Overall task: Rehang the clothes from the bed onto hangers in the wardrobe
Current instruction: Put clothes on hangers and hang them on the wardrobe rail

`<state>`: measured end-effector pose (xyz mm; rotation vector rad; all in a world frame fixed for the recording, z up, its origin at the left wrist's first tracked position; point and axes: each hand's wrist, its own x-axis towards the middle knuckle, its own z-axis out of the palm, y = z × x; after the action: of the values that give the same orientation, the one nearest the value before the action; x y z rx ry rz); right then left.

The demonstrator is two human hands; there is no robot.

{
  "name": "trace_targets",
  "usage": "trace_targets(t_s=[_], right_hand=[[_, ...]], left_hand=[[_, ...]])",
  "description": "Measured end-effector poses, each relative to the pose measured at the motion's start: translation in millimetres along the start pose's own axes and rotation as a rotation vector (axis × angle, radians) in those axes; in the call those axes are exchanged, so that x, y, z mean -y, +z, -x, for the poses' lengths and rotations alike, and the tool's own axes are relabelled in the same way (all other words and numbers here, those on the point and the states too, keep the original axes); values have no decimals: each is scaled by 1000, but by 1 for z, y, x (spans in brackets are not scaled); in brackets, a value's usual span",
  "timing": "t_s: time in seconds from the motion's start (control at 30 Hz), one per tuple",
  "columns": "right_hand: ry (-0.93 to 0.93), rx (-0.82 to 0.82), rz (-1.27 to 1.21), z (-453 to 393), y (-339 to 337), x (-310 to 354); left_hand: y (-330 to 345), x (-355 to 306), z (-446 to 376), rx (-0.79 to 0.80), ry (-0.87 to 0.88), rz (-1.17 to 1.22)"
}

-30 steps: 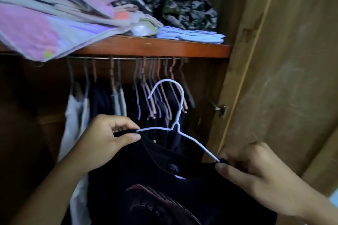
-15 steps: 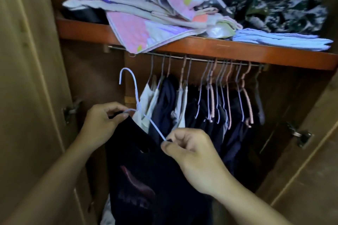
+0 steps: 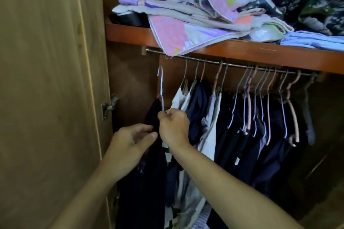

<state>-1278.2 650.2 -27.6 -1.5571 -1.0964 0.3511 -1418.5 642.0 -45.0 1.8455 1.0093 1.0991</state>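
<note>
A dark shirt (image 3: 149,176) hangs on a thin white wire hanger (image 3: 161,87), seen edge-on at the left end of the wardrobe. The hanger's hook stands a short way below the metal rail (image 3: 232,65), not on it. My right hand (image 3: 174,126) pinches the hanger at its neck. My left hand (image 3: 130,147) is against the shirt's upper edge, thumb and fingers on the cloth. Most of the shirt hangs down behind my left forearm.
Several hangers with dark and white clothes (image 3: 242,126) fill the rail to the right. An orange wooden shelf (image 3: 260,52) above carries folded linen (image 3: 195,24). The open wardrobe door (image 3: 52,80) stands close on the left, its hinge (image 3: 108,108) beside the shirt.
The view has swung left along the rail. The hanger has turned from face-on to edge-on and risen toward the rail's left end. My right hand has moved from the hanger's arm to its neck.
</note>
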Motion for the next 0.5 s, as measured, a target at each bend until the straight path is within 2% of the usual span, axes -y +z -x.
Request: trace_targets(t_s=[0.1,0.17,0.3,0.5], right_hand=[[-25,-48,14,-28,18,3],[-44,-86,19,-50,28,9],[-55,-168,20,-94,42,15],[69,-190,29,-149,52,4]], left_hand=[[0,-2,-6,31,9,-4],[0,-3,-20,2,76,-51],[5,8,-66,-108,226,-323],[24,26,-126,-82,193,-382]])
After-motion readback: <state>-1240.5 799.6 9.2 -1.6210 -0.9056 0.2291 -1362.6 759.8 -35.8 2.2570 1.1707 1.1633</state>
